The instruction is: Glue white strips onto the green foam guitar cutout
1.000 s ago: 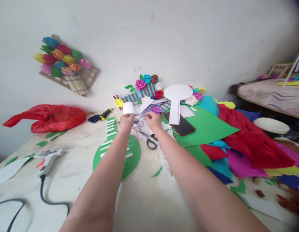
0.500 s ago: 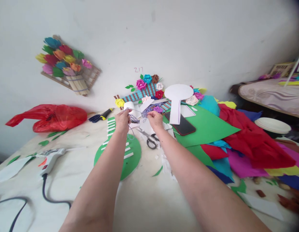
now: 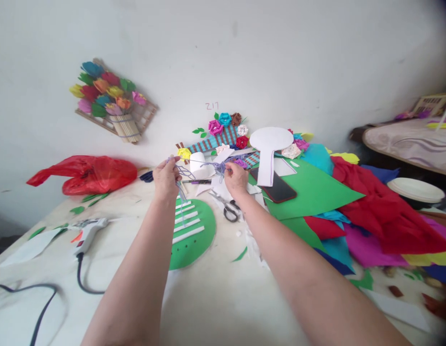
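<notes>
Purple-blue yarn [image 3: 216, 166] stretches in loose strands between my two hands above the table. My left hand [image 3: 166, 177] is closed on one end, and a few strands dangle below it. My right hand [image 3: 235, 178] pinches the tangled part of the yarn. Beneath my left forearm lies a round green board [image 3: 194, 242] with white strips across it, partly covered by the arm. Scissors [image 3: 228, 210] rest just below my right hand. Behind the yarn stands a white roll [image 3: 198, 164].
A hot glue gun [image 3: 89, 235] with its cord lies at left, near a red plastic bag [image 3: 100, 175]. On the right are a phone [image 3: 280, 190], a white paddle-shaped cutout [image 3: 268, 144], green sheets [image 3: 316, 190] and crumpled red paper [image 3: 381, 211]. Paper flowers [image 3: 224, 126] line the wall.
My hands have moved farther apart, my left one going left, so the yarn is drawn out wider between them. The whole view has shifted slightly.
</notes>
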